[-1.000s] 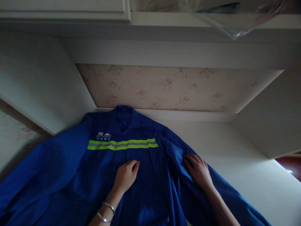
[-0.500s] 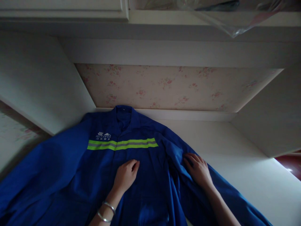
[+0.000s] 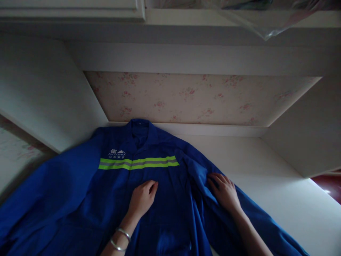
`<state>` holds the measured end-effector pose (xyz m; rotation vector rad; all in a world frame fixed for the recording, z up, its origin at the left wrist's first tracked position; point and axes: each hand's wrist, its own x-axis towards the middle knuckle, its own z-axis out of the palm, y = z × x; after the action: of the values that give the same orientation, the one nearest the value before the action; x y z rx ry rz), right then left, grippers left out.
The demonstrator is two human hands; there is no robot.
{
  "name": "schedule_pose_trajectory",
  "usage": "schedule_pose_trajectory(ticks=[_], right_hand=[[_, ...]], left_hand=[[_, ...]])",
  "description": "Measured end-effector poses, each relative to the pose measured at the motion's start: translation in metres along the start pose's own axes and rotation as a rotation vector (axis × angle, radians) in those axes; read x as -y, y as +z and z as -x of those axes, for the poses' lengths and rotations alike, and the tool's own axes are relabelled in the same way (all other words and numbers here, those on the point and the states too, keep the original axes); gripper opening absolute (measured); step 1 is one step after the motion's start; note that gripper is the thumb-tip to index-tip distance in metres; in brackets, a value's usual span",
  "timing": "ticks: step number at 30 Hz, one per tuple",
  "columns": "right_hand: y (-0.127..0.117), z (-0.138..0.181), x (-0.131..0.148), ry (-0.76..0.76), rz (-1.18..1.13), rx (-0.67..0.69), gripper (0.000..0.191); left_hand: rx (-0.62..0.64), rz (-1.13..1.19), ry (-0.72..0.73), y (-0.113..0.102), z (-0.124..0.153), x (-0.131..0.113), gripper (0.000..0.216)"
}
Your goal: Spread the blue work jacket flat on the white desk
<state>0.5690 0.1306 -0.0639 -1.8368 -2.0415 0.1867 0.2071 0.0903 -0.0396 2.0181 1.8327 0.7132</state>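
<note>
A blue work jacket (image 3: 80, 192) lies spread face up on a white surface (image 3: 266, 185), collar toward the back wall, with a yellow-green and grey reflective stripe (image 3: 138, 163) and a small white logo across the chest. My left hand (image 3: 142, 199), with two bangles on the wrist, rests on the jacket's front below the stripe, fingers loosely curled. My right hand (image 3: 225, 192) lies flat on the jacket's right sleeve near the armpit, fingers pressing into a fold of the cloth.
The surface sits in a white alcove with a floral wallpaper back wall (image 3: 186, 97) and slanting white side panels (image 3: 48, 92). Clear plastic wrap (image 3: 263, 25) hangs from a shelf above. A dark red floor patch (image 3: 329, 186) shows at right.
</note>
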Motion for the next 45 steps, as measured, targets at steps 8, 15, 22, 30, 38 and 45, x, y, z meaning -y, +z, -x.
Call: schedule_pose_trajectory(ticks=[8,15,22,30,38,45], right_hand=[[0.0006,-0.0001,-0.0014,-0.005,0.003,-0.005,0.039],[0.0012,-0.0002,-0.0015,-0.003,0.005,-0.003,0.038],[0.0029,-0.0002,-0.0029,-0.008,0.021,-0.009,0.037],[0.0028,0.0,-0.0025,-0.006,0.016,-0.007,0.038],[-0.0003,0.0001,0.0001,-0.005,0.009,0.0,0.039],[0.0011,0.0,-0.0015,-0.012,0.008,-0.006,0.038]], left_hand=[[0.002,0.006,0.001,-0.0006,-0.0008,-0.0007,0.035],[0.01,0.009,-0.004,0.0,-0.0007,0.0002,0.035],[0.018,0.012,-0.011,0.001,-0.0006,0.0002,0.034],[0.018,0.022,-0.007,0.0015,-0.0002,0.0017,0.033],[0.014,0.022,-0.005,-0.0004,-0.0006,0.0,0.033],[0.017,0.021,-0.007,-0.0021,-0.0007,-0.002,0.034]])
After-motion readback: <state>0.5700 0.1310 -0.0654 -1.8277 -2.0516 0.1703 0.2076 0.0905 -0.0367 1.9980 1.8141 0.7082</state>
